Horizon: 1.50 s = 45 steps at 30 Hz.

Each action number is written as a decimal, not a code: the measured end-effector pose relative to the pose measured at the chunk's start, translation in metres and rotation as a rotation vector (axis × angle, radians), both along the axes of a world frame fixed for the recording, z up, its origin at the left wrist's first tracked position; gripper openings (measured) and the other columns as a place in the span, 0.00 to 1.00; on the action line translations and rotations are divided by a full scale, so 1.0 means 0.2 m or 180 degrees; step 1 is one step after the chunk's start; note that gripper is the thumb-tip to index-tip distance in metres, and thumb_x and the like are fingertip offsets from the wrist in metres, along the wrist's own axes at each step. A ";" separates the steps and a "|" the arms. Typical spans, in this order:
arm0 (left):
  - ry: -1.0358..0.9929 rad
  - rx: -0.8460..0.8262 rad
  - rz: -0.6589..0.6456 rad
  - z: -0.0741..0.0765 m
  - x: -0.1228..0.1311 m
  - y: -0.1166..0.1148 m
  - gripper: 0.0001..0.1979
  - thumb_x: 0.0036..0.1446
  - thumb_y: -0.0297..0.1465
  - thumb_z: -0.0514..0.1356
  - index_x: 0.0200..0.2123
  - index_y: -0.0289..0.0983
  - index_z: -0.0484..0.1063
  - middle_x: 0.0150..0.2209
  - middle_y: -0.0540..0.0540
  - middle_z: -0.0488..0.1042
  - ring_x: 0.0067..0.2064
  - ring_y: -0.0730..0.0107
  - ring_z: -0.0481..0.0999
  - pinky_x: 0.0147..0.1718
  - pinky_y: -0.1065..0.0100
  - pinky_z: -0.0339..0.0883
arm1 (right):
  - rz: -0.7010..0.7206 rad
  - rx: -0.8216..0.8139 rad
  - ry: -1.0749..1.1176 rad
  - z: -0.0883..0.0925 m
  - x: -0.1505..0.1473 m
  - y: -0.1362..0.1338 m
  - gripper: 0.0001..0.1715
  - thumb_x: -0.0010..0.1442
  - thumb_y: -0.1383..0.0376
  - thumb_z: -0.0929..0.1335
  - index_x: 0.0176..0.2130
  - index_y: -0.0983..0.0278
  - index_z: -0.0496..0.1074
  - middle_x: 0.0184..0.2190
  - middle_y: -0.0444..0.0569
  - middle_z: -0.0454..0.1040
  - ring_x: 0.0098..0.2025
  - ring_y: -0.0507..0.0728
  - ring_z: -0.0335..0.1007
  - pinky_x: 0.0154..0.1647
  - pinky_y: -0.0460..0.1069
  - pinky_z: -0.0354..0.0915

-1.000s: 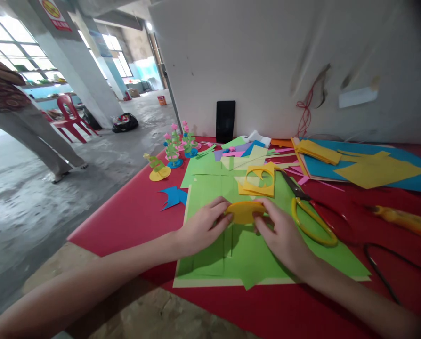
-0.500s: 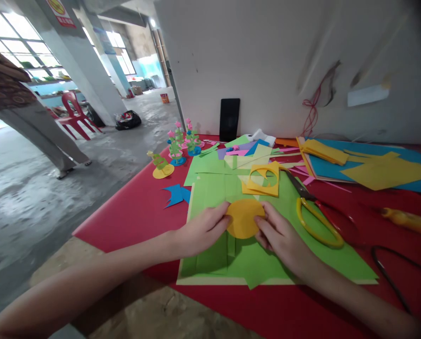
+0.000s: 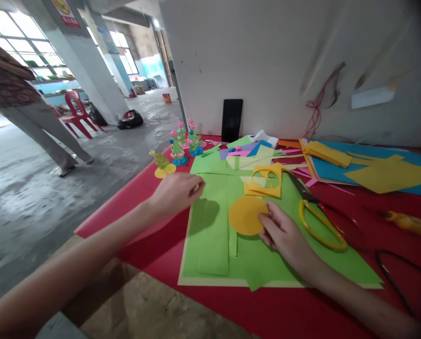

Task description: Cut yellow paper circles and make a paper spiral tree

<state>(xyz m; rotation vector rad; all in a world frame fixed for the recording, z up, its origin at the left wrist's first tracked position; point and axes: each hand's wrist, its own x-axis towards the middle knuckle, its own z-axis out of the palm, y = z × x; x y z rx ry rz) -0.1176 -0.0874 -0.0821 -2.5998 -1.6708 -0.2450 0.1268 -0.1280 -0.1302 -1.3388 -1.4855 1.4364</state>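
Observation:
My right hand (image 3: 284, 231) pinches a yellow-orange paper circle (image 3: 246, 215) by its right edge, above the green paper sheets (image 3: 215, 249). My left hand (image 3: 177, 193) hovers over the left edge of those sheets, its fingers curled together with nothing visible in them. Beyond it stands a small paper tree on a yellow round base (image 3: 165, 171). Behind the circle lies a yellow paper offcut with a round hole (image 3: 277, 189). Scissors (image 3: 314, 200) with one yellow and one red handle rest on the right of the sheets. The blue scraps are hidden behind my left hand.
More paper trees (image 3: 179, 155) stand at the table's left edge. A black phone (image 3: 232, 120) leans on the wall. Coloured scraps (image 3: 256, 151) lie at the back, blue and yellow sheets (image 3: 375, 175) at right. A person (image 3: 14, 89) stands near a red chair (image 3: 78, 113).
My left hand has let go of the paper circle and moved left and away from me, its fingers curled. The circle stays in my right hand.

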 end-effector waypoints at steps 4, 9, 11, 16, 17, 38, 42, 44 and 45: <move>0.0716 0.0311 0.0268 0.01 -0.15 0.19 0.17 0.58 0.19 0.46 0.48 0.32 0.66 0.46 0.36 0.69 0.45 0.56 0.71 0.30 0.64 0.65 | -0.0028 -0.0113 0.0048 -0.01 -0.01 0.00 0.11 0.62 0.59 0.58 0.30 0.60 0.51 0.16 0.33 0.49 0.18 0.46 0.46 0.19 0.44 0.45; 0.1288 0.0171 0.0333 -0.09 -0.21 0.33 0.13 0.60 0.32 0.55 0.47 0.32 0.66 0.42 0.44 0.71 0.39 0.68 0.73 0.36 0.63 0.71 | -0.0019 -0.0131 0.0081 0.01 -0.01 -0.01 0.06 0.62 0.61 0.58 0.33 0.60 0.55 0.15 0.33 0.49 0.17 0.47 0.47 0.19 0.44 0.48; 0.1386 0.0190 0.0296 -0.12 -0.21 0.34 0.13 0.59 0.34 0.55 0.44 0.33 0.67 0.42 0.45 0.71 0.39 0.69 0.73 0.37 0.63 0.71 | -0.0029 -0.0114 0.0088 0.01 -0.02 0.00 0.07 0.61 0.61 0.58 0.33 0.60 0.55 0.15 0.33 0.50 0.17 0.47 0.47 0.18 0.43 0.48; 0.1309 0.0500 -0.0068 -0.09 -0.12 0.13 0.08 0.59 0.22 0.51 0.37 0.28 0.69 0.36 0.39 0.72 0.39 0.63 0.72 0.36 0.62 0.69 | -0.0083 -0.0101 0.0089 0.01 0.00 0.01 0.10 0.60 0.57 0.59 0.31 0.60 0.55 0.15 0.34 0.54 0.16 0.47 0.51 0.17 0.43 0.47; 0.1251 0.0526 -0.0248 -0.08 -0.09 0.05 0.09 0.58 0.21 0.51 0.40 0.28 0.68 0.37 0.39 0.72 0.40 0.62 0.72 0.36 0.63 0.69 | -0.0112 -0.0106 0.0089 0.01 0.00 0.02 0.09 0.60 0.57 0.59 0.32 0.60 0.55 0.15 0.34 0.54 0.16 0.47 0.51 0.16 0.43 0.47; 0.0959 0.0477 -0.1677 -0.14 0.11 -0.24 0.09 0.57 0.19 0.50 0.39 0.32 0.66 0.32 0.46 0.70 0.29 0.68 0.68 0.25 0.66 0.63 | 0.0048 0.0966 -0.1359 0.16 -0.48 0.67 0.11 0.62 0.61 0.64 0.39 0.68 0.68 0.33 0.46 0.70 0.29 0.50 0.67 0.28 0.47 0.67; 0.0912 0.0662 -0.1650 -0.17 0.11 -0.26 0.09 0.60 0.21 0.48 0.37 0.32 0.66 0.30 0.47 0.68 0.27 0.70 0.67 0.23 0.66 0.62 | 0.0262 0.0940 -0.1636 0.13 -0.69 0.85 0.13 0.61 0.61 0.64 0.43 0.67 0.68 0.40 0.49 0.71 0.37 0.54 0.70 0.36 0.52 0.69; 0.0899 0.0726 -0.1619 -0.18 0.11 -0.26 0.09 0.60 0.21 0.48 0.35 0.32 0.67 0.29 0.47 0.67 0.26 0.70 0.66 0.21 0.66 0.61 | 0.0336 0.0911 -0.1730 0.11 -0.77 0.89 0.14 0.61 0.61 0.64 0.44 0.67 0.68 0.41 0.50 0.71 0.39 0.55 0.70 0.38 0.53 0.69; 0.0899 0.0746 -0.1615 -0.19 0.11 -0.26 0.09 0.60 0.21 0.48 0.35 0.31 0.67 0.29 0.47 0.66 0.26 0.70 0.66 0.21 0.67 0.61 | 0.0363 0.0897 -0.1773 0.11 -0.80 0.91 0.14 0.61 0.61 0.64 0.45 0.67 0.68 0.42 0.50 0.71 0.39 0.55 0.70 0.38 0.54 0.69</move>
